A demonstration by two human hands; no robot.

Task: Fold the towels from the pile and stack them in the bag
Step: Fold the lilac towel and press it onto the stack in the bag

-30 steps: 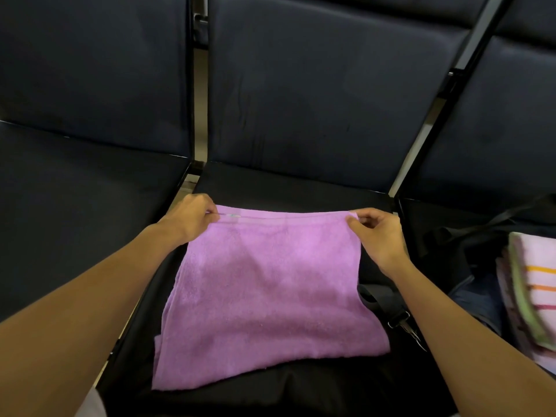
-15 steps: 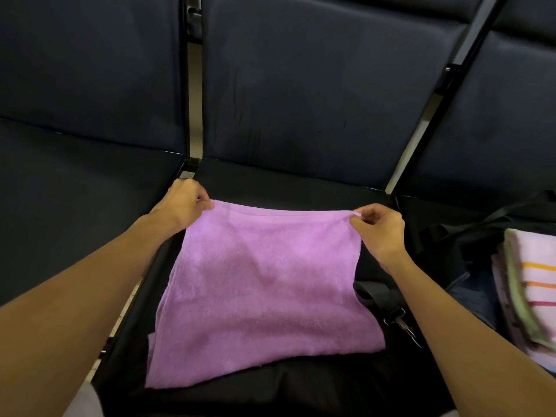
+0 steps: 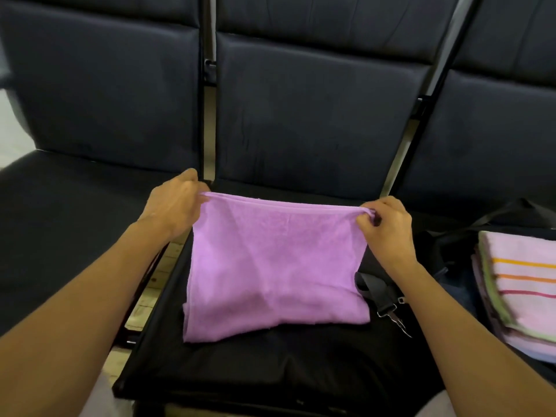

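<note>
On the middle seat (image 3: 270, 365) of a row of dark chairs: one purple towel (image 3: 270, 266), folded, its far edge lifted, its near part lying on the cushion. Left hand (image 3: 174, 206): pinches the towel's far left corner. Right hand (image 3: 388, 227): fingers curled round the far right corner. Right of the towel: black strap with metal clip (image 3: 388, 308), touching the towel's edge. Further right of the towel: dark bag (image 3: 445, 251), holding what appears to be a stack of folded towels (image 3: 523, 284), the top one pale pink with coloured stripes.
</note>
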